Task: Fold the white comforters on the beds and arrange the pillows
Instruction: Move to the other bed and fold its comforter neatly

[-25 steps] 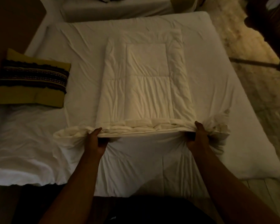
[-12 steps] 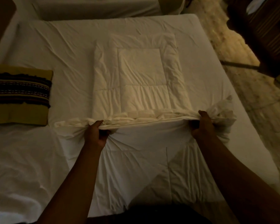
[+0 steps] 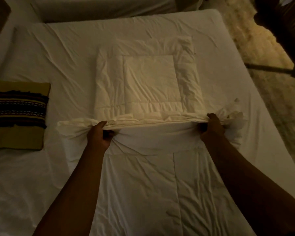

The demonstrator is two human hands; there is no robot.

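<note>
Comforter [image 3: 148, 86] lies partly folded in the middle of the bed [image 3: 228, 82], and both hands clamp its bunched near fold: left hand [image 3: 99, 135] and right hand [image 3: 211, 126], fingers curled tight around the fabric. Striped pillow [image 3: 17, 114] sits off at the bed's left edge, well apart.

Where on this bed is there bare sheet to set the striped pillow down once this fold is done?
Bare sheet lies between the folded comforter and the striped pillow, along the far edge beyond the comforter, and in a narrower strip on its right. The near middle is crowded: the left hand and right hand grip the bunched edge, with comforter spread below.
</note>
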